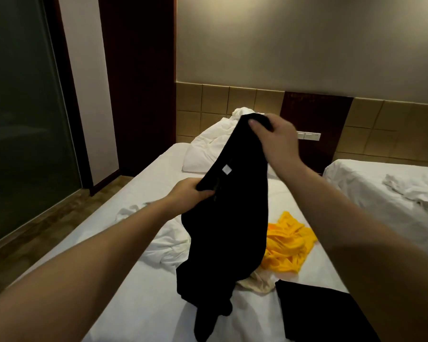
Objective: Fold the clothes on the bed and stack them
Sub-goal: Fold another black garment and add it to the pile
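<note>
A black garment (229, 225) with a small white label hangs above the bed (143, 304), its lower end touching the sheet. My left hand (187, 195) grips its left edge, lower down. My right hand (273, 138) pinches its top corner, higher and farther away. A crumpled yellow garment (288, 245) lies on the bed behind the black one. A cream garment (258, 281) peeks out under it. A flat folded black garment (316, 314) lies at the near right, partly hidden by my right forearm. A white garment (163, 245) lies bunched at the left.
White pillows and bedding (208, 149) pile up at the head of the bed. A second bed (391, 193) with rumpled sheets stands to the right across a narrow gap. Floor (47, 223) and a dark glass panel (17, 119) lie to the left.
</note>
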A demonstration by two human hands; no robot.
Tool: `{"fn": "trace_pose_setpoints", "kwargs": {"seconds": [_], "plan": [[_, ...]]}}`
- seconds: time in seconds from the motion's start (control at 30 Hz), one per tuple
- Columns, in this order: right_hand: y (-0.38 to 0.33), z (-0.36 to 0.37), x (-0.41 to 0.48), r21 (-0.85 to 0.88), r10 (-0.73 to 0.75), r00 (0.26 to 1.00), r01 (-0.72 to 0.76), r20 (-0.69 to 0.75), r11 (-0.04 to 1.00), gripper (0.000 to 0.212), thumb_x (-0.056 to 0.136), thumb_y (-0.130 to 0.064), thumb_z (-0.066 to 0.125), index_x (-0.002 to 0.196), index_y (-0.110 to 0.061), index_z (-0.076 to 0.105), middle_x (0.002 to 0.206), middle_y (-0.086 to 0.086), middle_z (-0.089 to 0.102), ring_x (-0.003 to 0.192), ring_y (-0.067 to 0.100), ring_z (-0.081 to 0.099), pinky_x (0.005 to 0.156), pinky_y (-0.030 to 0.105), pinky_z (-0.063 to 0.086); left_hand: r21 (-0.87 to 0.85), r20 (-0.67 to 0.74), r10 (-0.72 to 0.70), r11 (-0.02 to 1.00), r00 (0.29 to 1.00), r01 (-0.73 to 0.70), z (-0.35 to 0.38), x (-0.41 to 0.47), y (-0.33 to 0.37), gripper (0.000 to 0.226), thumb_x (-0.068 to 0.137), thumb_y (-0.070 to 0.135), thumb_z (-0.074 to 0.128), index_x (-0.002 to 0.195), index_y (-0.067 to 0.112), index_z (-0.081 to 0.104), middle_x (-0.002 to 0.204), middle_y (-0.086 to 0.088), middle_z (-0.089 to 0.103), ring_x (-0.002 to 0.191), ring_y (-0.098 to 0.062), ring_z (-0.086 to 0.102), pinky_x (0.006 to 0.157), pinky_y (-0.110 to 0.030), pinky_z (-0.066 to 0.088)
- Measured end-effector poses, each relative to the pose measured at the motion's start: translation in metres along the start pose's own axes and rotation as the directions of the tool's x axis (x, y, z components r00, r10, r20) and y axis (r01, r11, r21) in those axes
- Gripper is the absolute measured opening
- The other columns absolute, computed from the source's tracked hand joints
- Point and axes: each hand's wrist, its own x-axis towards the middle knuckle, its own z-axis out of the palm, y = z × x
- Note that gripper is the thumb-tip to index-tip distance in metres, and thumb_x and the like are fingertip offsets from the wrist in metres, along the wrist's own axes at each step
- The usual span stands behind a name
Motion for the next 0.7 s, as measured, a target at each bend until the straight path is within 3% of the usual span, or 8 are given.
{"fn": "trace_pose_setpoints", "kwargs": {"seconds": [0.07,0.2,0.3,0.4,0.47,0.53,0.63,0.7], "plan": [[0.006,-0.019,0.009,0.006,0.001,0.999,0.0,-0.038,1.0,0.017,0.091,-0.024,0.058,0.099,-0.012,0.068,0.085,-0.004,0.064,0.09,0.019,0.062,0.081,0.035,0.048,0.018,-0.034,-0.034,0.999,0.999,0.035,-0.011,-0.001,-0.007,0.015,0.094,0.011,0.052,0.103,0.009,0.063,0.085,-0.006,0.061,0.078,-0.02,0.056,0.067,-0.025,0.041],[0.023,-0.043,0.008,-0.087,0.027,0.999,-0.023,0.037,0.996,0.019,0.091,-0.026,0.058,0.095,-0.01,0.068,0.081,0.0,0.063,0.088,0.023,0.062,0.07,0.031,0.047,-0.103,-0.079,-0.103,0.99,0.991,0.095,-0.041,0.003,-0.011,0.016,0.096,0.009,0.047,0.097,0.013,0.062,0.08,-0.003,0.058,0.074,-0.017,0.053,0.068,-0.029,0.04],[0.029,-0.049,0.006,-0.137,0.04,0.997,-0.031,0.059,0.99,0.02,0.089,-0.029,0.06,0.096,-0.012,0.069,0.087,0.007,0.067,0.088,0.022,0.063,0.078,0.039,0.05,-0.229,-0.141,-0.105,0.971,0.984,0.07,-0.058,0.006,0.0,0.021,0.096,0.007,0.045,0.084,0.016,0.06,0.075,-0.004,0.054,0.068,-0.015,0.05,0.062,-0.025,0.039],[0.027,-0.054,0.007,-0.161,0.032,0.998,-0.023,0.058,0.987,0.021,0.088,-0.03,0.061,0.094,-0.012,0.07,0.088,0.01,0.068,0.087,0.025,0.064,0.081,0.045,0.05,-0.256,-0.171,-0.074,0.966,0.983,0.028,-0.074,0.006,0.018,0.017,0.094,0.006,0.047,0.087,0.011,0.061,0.067,-0.001,0.058,0.057,-0.009,0.055,0.047,-0.012,0.042],[0.021,-0.06,0.01,-0.152,0.037,0.997,-0.026,0.065,0.988,0.02,0.089,-0.029,0.061,0.092,-0.012,0.07,0.089,0.013,0.068,0.087,0.027,0.064,0.08,0.043,0.05,-0.213,-0.125,-0.055,0.977,0.991,0.027,-0.089,0.005,0.031,0.015,0.093,0.009,0.048,0.088,0.011,0.062,0.069,-0.001,0.06,0.059,-0.009,0.058,0.048,-0.012,0.044],[0.016,-0.068,0.017,-0.131,0.044,0.996,-0.034,0.076,0.991,0.018,0.088,-0.029,0.063,0.09,-0.013,0.07,0.089,0.013,0.069,0.087,0.027,0.065,0.078,0.04,0.051,-0.159,-0.044,-0.002,0.987,0.999,-0.005,-0.107,0.003,0.045,0.016,0.091,0.022,0.053,0.097,0.009,0.062,0.078,-0.001,0.06,0.066,-0.009,0.06,0.058,-0.017,0.046],[0.01,-0.088,0.033,-0.107,0.078,0.979,-0.058,0.187,0.993,0.018,0.086,-0.03,0.065,0.09,-0.014,0.07,0.086,0.01,0.07,0.081,0.023,0.068,0.073,0.038,0.052,-0.124,0.166,0.092,0.99,0.982,-0.072,-0.137,0.0,0.067,0.055,0.071,0.058,0.065,0.098,0.01,0.064,0.078,-0.003,0.059,0.065,-0.01,0.059,0.06,-0.019,0.046],[0.002,-0.104,0.041,-0.125,0.118,0.944,-0.083,0.31,0.989,0.016,0.087,-0.029,0.063,0.089,-0.015,0.069,0.083,0.006,0.068,0.074,0.016,0.066,0.066,0.026,0.051,-0.117,0.282,0.113,0.99,0.953,-0.083,-0.158,-0.001,0.078,0.079,0.061,0.065,0.072,0.102,-0.001,0.058,0.083,-0.012,0.052,0.067,-0.019,0.052,0.061,-0.023,0.045]]}}
